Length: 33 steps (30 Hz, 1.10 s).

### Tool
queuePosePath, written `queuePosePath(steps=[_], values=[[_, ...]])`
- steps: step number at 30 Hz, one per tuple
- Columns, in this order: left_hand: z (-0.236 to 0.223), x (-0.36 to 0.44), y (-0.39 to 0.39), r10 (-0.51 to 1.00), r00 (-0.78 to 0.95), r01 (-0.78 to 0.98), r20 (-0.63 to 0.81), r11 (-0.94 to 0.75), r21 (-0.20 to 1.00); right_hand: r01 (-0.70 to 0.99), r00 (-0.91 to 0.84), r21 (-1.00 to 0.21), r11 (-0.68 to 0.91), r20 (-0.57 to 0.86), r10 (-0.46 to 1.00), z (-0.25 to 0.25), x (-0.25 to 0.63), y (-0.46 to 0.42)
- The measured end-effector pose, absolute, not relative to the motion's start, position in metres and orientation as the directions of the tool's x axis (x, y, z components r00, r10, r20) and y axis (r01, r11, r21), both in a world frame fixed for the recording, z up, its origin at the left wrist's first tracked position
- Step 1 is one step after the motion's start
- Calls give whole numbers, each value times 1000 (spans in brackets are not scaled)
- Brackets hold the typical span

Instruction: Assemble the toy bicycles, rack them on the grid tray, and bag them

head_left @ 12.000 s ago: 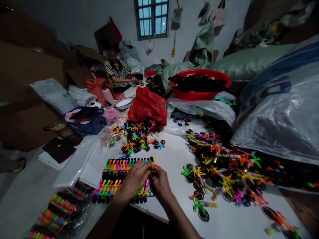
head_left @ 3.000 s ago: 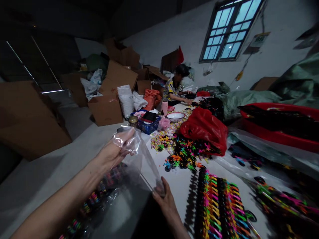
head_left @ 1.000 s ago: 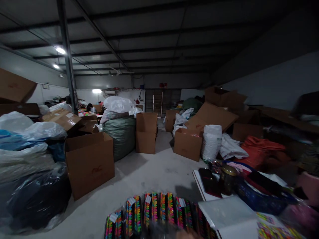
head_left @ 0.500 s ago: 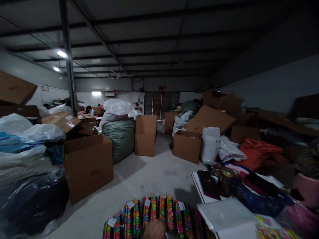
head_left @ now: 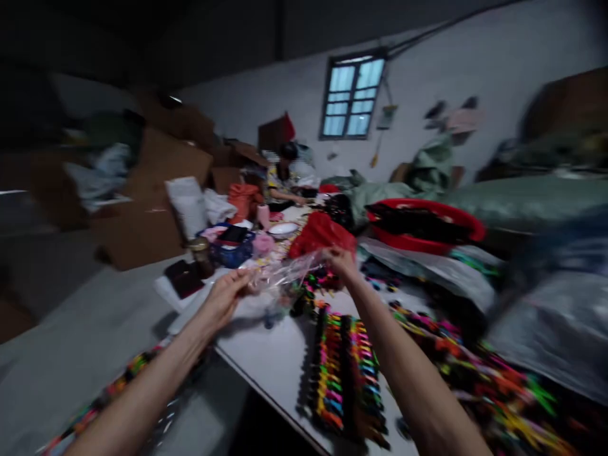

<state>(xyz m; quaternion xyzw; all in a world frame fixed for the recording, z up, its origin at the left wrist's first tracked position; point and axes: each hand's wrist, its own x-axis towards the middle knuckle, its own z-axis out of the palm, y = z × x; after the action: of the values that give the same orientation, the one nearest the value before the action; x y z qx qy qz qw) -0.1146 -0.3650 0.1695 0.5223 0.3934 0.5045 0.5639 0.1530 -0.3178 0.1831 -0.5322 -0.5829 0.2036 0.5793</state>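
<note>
A clear plastic bag (head_left: 289, 271) is stretched above the white table (head_left: 270, 354). My left hand (head_left: 230, 292) pinches its left end, and my right hand (head_left: 339, 263) has closed on the other end. Below my right forearm lie rows of small multicoloured pieces on black strips (head_left: 339, 367); motion blur hides what exactly they are. A red plastic bag (head_left: 325, 234) rests just behind my right hand. More colourful strips (head_left: 114, 386) show at lower left, partly covered by my left forearm.
A red basin (head_left: 425, 225) of dark items stands at right, with a heap of colourful pieces (head_left: 503, 386) in front. On the table's far left are a dark wallet-like object (head_left: 183, 278), a jar (head_left: 202, 256) and a blue basket (head_left: 232, 247). Another person (head_left: 284, 177) sits behind.
The view has swung right, from the open floor and cartons to the table. Both my hands now hold a clear bag; earlier one blurred hand was over the colourful strips.
</note>
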Motion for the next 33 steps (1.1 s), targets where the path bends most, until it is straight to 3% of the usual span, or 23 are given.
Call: queuePosePath(steps=[2,3,5,6,8,11,14,18,22,26,33], values=[[177,-71,-329,862,433,66,264,-322,944,372,337,-870,324,452,826,208,204,-322],[179,-51,-314,740,586,193,332,-524,829,332,349,-869,366,474,809,216,224,-330],[178,-14,-290,526,789,351,317,-810,471,271,305,-834,481,549,778,217,250,-348],[172,3,-281,503,815,403,287,-849,343,269,242,-816,511,571,784,209,258,-357],[150,33,-267,563,784,502,262,-823,267,411,87,-796,445,520,850,179,266,-370],[98,62,-264,664,713,592,225,-742,316,732,22,-652,197,311,950,120,269,-376],[49,69,-276,774,609,679,173,-622,390,809,101,-583,74,262,960,70,270,-381],[19,49,-303,856,491,697,161,-497,518,762,262,-647,-31,265,928,29,264,-413],[11,16,-344,878,437,629,194,-452,632,551,467,-829,-98,209,859,-1,230,-464],[0,-19,-389,908,357,590,221,-403,700,436,556,-894,-106,175,813,-18,187,-508],[11,-31,-391,939,267,687,215,-342,641,451,499,-881,-140,119,858,2,170,-496]])
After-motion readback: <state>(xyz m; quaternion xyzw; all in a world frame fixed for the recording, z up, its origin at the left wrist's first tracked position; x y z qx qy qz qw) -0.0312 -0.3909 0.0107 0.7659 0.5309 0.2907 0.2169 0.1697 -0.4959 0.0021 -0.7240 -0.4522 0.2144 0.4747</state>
